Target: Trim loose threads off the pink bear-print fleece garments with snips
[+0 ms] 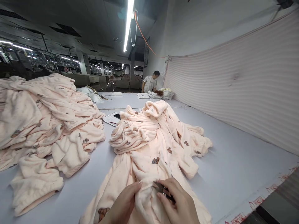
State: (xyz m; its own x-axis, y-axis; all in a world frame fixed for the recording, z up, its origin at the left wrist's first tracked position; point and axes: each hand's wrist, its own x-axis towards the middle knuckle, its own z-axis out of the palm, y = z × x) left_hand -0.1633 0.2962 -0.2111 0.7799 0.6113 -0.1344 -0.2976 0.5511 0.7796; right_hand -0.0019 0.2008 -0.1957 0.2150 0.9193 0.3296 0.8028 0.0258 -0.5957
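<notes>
A pale pink plush garment [161,146] with small brown bear prints lies bunched in front of me on the table. My left hand [125,200] grips a gathered edge of its fabric between thumb and fingers. In my right hand [178,199] is a small pair of dark metal thread snips [164,190], blades pointing left against the same edge. The right fingertips also touch the cloth there. Whether the blades are apart or closed on a thread is too small to tell.
A large heap of similar pink garments [46,115] covers the left side. Behind my garment lie paper and a dark phone-like object [117,116]. Folded white cloth stacks [155,95] and another person [150,82] are at the far end. A striped cloth [224,74] hangs along the right.
</notes>
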